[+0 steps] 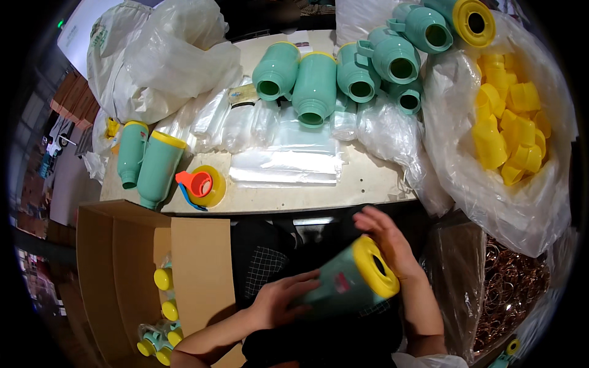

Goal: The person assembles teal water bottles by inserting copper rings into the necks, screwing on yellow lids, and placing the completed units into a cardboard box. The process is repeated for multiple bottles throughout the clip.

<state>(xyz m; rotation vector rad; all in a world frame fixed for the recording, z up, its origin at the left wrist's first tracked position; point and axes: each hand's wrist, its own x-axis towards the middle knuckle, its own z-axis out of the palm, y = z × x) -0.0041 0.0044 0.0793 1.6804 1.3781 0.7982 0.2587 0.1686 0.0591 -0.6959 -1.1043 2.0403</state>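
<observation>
"Where is the flask [336, 285]?"

"Over the person's lap, in front of the table [276, 201]. It's tilted, with its green body toward the left hand [287, 299] and its yellow ring [375, 268] at the upper right end. There's a dark opening in the middle of that ring."

"What are the left fingers doing?"

"They lie across the green side, near the lower end. That area is blurred and dark, so I can't tell whether they grasp it or only rest on it."

"And the right hand [388, 240]?"

"Right beside the yellow ring, with the fingers stretched out and free, pointing up and to the left. They aren't closed around anything."

"What's on the table?"

"A cluster of green flasks [314, 89] at the back, most with their mouths facing the person. Clear plastic bags [285, 167] lie flat in front of them. Toward the left there are two more flasks [161, 168], and just beside those an orange-red piece [199, 184] on a round yellow part [216, 191]."

"And around it?"

"At the left, an open cardboard box [199, 260] with yellow-capped containers [163, 279] inside. At the right, a big clear sack [451, 122] full of yellow pieces [491, 150], and below it a heap of copper-coloured rings [510, 294]."
</observation>
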